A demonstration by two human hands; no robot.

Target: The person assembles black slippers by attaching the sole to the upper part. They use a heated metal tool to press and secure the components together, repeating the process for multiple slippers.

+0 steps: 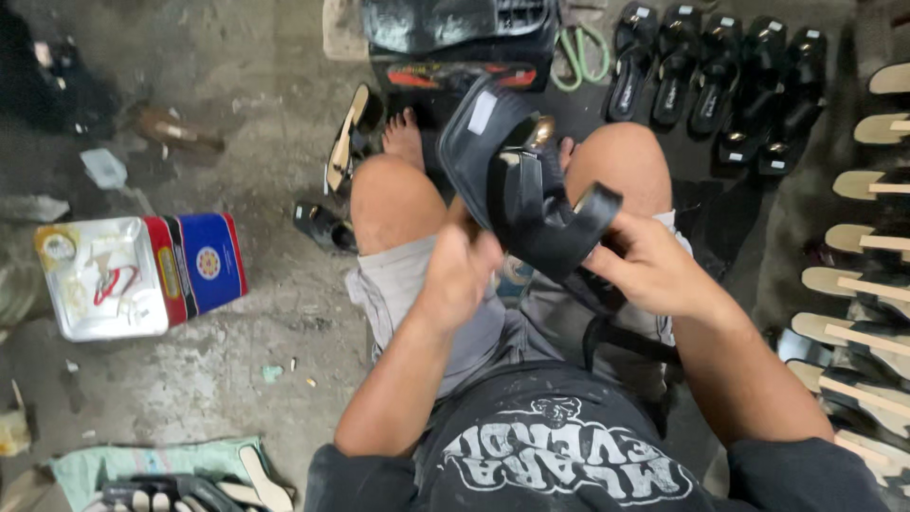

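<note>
Both of my hands grip one black sandal (527, 194) above my knees: left hand (459, 275) clenched around its underside, right hand (654, 268) pinching its strap. On the concrete floor (237, 322), a row of black sandals (716, 81) lies ahead, and an open tin (104, 280) sits to the left.

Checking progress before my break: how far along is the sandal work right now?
Done, it seems: a row of black sandals lies finished on the floor ahead. In hand: the left hand and right hand hold one black sandal over the knees, the right pinching its strap. Left: bare tan soles lined up at the right, without uppers as far as visible.
</note>
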